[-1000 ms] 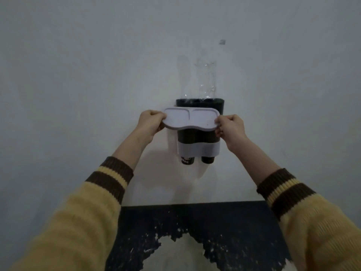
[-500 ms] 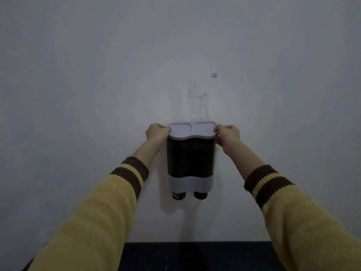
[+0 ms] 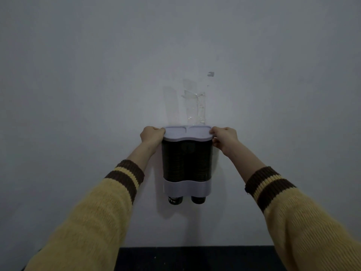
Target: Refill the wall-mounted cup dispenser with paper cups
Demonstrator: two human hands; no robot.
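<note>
The cup dispenser (image 3: pixel 187 163) hangs on the pale wall, a dark see-through double tube with a light band at its bottom. Stacked dark paper cups fill both tubes, and two cup bottoms (image 3: pixel 186 199) stick out underneath. A light double-lobed lid (image 3: pixel 187 133) sits flat on top of the tubes. My left hand (image 3: pixel 152 135) grips the lid's left end, fingers curled over its edge. My right hand (image 3: pixel 224 138) pinches the lid's right end the same way.
Strips of clear tape (image 3: pixel 194 103) cling to the wall just above the dispenser, with a small scrap (image 3: pixel 210 74) higher up. A dark band (image 3: pixel 195 258) runs along the wall's foot below.
The lid, held tilted in front of the dispenser a second ago, now lies flat on the tubes' top. Both hands stayed on its ends, and my view has tipped upward.
</note>
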